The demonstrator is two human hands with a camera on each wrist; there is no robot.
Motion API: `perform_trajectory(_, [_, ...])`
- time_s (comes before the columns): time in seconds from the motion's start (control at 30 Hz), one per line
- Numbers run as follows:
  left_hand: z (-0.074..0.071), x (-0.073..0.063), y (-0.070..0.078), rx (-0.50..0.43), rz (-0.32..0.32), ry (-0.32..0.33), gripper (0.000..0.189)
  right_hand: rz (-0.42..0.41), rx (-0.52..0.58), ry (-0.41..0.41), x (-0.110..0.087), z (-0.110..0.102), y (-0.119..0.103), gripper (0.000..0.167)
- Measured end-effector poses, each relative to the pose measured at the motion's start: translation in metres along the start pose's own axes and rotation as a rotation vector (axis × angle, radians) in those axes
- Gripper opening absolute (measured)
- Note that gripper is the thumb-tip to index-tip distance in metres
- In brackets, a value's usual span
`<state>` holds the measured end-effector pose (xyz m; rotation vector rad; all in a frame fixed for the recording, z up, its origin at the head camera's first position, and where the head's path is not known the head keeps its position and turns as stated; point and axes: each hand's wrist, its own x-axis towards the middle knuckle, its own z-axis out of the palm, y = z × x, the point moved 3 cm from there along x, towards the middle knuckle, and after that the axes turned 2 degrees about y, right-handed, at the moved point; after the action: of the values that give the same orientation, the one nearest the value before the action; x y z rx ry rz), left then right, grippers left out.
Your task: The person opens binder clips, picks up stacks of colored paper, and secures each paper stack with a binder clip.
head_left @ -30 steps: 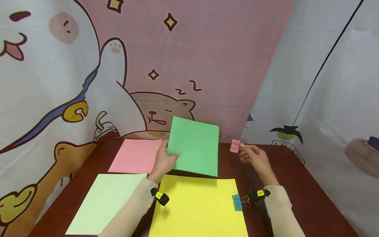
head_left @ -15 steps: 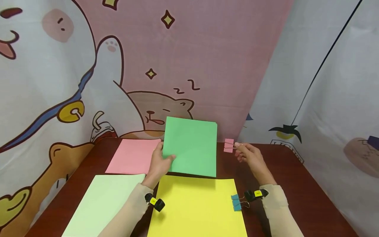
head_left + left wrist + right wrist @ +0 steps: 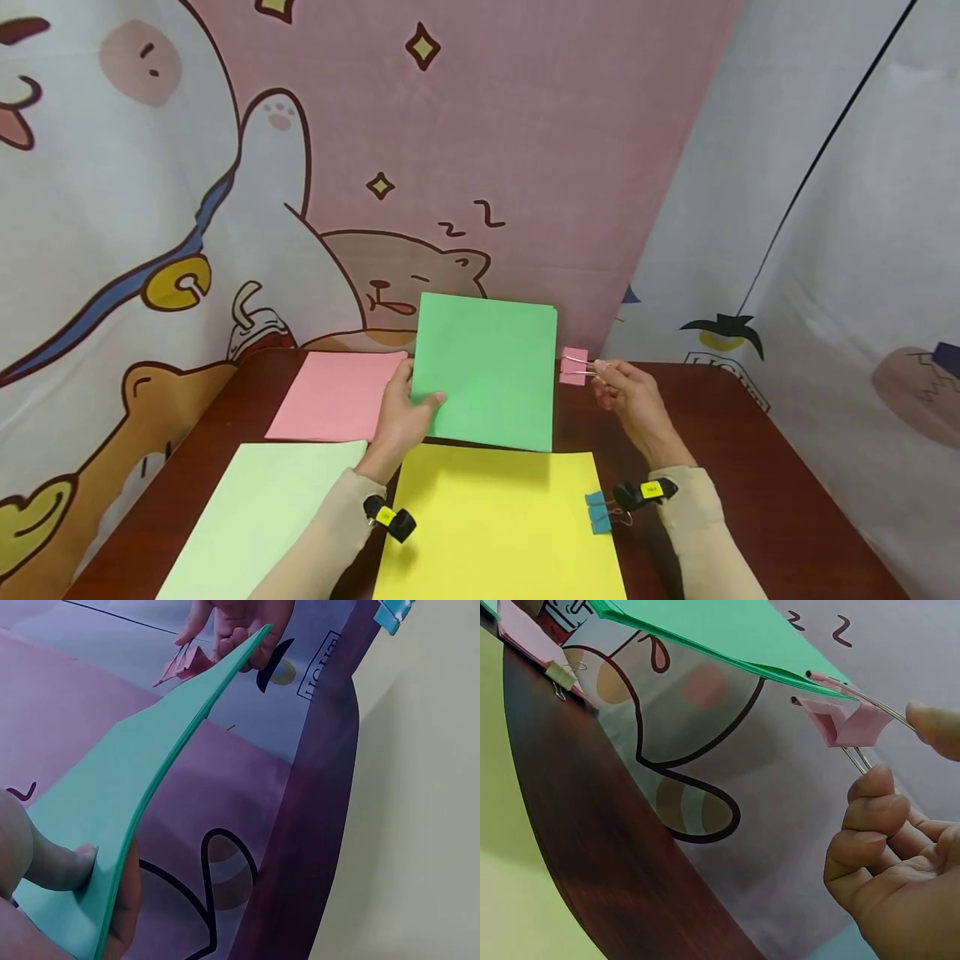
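Observation:
My left hand [image 3: 401, 417] grips a stack of green paper [image 3: 487, 375] by its left edge, thumb on the front and fingers behind. The stack is held tilted up above the table. Facing its right edge is a pink binder clip [image 3: 573, 367], whose wire handles my right hand [image 3: 637, 408] pinches between thumb and fingers. In the right wrist view the clip [image 3: 855, 724] has its mouth spread, right by the green corner [image 3: 810, 684]. Whether paper lies between its lips, I cannot tell. Most of the left fingers are hidden behind the stack.
Yellow paper [image 3: 502, 525] with a blue binder clip [image 3: 598, 512] on its right edge lies in front. Pale green paper [image 3: 262, 508] and pink paper [image 3: 333, 396], with a yellow clip [image 3: 559, 673], lie left on the brown table [image 3: 765, 483]. A printed cloth [image 3: 570, 167] hangs behind.
My right hand has moved left with the pink binder clip, narrowing the gap to the green paper. The green stack has levelled slightly and turned to face me more.

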<state>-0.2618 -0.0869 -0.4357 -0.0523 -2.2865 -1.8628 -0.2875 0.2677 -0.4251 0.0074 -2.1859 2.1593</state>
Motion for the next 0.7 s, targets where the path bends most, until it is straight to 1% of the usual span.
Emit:
perform_trajectory(0.13, [0.003, 0.0, 0.0, -0.014, 0.021, -0.013, 0.04, -0.005, 0.047, 0.003, -0.001, 0.004, -0.001, 0.029])
perform_trajectory(0.33, [0.005, -0.001, 0.0, -0.011, 0.05, -0.007, 0.04, -0.005, 0.054, -0.004, -0.002, 0.009, -0.003, 0.03])
perform_trajectory(0.47, [0.005, -0.002, 0.0, -0.02, 0.051, -0.002, 0.039, 0.005, 0.052, -0.016, -0.003, 0.012, -0.003, 0.03])
perform_trajectory(0.7, [0.008, -0.005, -0.001, -0.033, 0.049, -0.012, 0.039, 0.025, 0.091, -0.022, -0.004, 0.017, -0.002, 0.028])
